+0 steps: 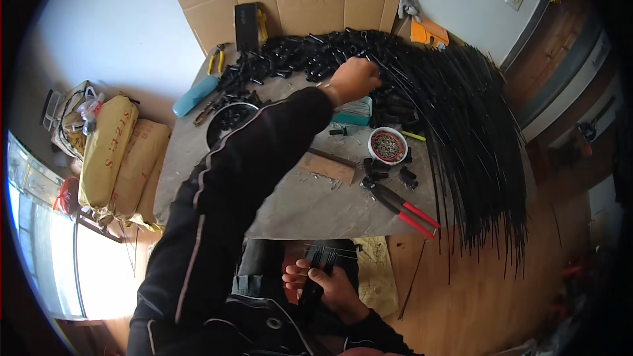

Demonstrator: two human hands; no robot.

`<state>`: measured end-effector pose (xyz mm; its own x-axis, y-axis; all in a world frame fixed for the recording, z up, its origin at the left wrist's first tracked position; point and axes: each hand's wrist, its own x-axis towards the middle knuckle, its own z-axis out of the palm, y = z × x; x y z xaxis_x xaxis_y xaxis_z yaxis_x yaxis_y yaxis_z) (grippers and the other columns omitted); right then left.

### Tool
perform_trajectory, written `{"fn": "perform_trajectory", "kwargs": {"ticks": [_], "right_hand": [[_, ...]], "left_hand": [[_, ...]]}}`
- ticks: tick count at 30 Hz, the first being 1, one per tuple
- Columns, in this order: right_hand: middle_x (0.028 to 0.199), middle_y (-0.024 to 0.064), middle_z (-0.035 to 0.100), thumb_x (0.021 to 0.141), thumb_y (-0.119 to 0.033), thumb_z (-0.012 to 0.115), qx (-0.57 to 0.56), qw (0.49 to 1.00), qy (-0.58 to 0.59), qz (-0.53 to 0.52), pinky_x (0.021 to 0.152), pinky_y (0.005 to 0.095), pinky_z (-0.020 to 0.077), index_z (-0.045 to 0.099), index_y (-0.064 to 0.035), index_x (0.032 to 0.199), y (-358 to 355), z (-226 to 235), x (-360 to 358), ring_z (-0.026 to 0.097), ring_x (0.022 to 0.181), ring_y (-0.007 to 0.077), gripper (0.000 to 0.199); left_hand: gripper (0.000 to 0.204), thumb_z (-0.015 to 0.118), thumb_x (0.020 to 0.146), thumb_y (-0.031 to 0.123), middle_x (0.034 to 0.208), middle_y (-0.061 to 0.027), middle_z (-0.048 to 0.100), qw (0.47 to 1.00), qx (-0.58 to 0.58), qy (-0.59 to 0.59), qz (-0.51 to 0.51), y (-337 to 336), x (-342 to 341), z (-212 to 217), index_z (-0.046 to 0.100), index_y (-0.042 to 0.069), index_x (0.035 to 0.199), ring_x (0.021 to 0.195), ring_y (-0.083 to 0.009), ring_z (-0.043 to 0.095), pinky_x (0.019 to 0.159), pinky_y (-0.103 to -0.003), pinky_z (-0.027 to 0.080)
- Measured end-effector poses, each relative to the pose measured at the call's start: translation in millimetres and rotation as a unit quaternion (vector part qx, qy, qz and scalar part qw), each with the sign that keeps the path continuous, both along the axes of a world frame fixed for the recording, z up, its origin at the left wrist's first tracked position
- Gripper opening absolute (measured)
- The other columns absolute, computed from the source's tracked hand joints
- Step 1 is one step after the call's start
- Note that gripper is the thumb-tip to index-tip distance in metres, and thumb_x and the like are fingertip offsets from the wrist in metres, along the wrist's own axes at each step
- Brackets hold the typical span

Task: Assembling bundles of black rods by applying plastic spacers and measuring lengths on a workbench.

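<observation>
Upper centre: left hand (356,80) curled at black parts (283,56), grip hidden. Lower centre: right hand (330,283) half-closed round black pieces (322,260), best held steady.

Table (283,221): the top is grey.
Far side: many small black parts (283,58) lie in a heap.
Right side: a thick bundle of long black rods (465,138) hangs over the edge.
Left side: there are yellow pliers (212,63), a blue case (196,96) and a dark bowl (210,133).
Middle: a wooden block (330,166), a teal box (353,120) and a white bowl (373,157).
Near edge: the red-handled cutters (398,209) lie here.
</observation>
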<state>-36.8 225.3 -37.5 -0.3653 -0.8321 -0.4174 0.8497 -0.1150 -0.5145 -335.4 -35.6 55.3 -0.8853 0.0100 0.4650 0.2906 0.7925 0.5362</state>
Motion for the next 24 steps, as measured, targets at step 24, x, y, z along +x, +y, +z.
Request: {"fn": "perform_trajectory", "kwargs": {"ticks": [24], "right_hand": [[0.113,0.0225,0.063,0.097,-0.005,0.04,-0.001,0.999,-0.042,0.029,0.095,0.0439,0.05,0.052,0.0037,0.118,3,-12,-20,0.064,0.105,0.033,0.026]], "left_hand": [[0.027,0.064,0.074,0.022,0.099,-0.0189,0.068,0.963,-0.178,-0.158,0.126,3,-54,-14,0.073,0.008,0.096,0.096,-0.0347,0.066,0.084,-0.042,0.054]]}}
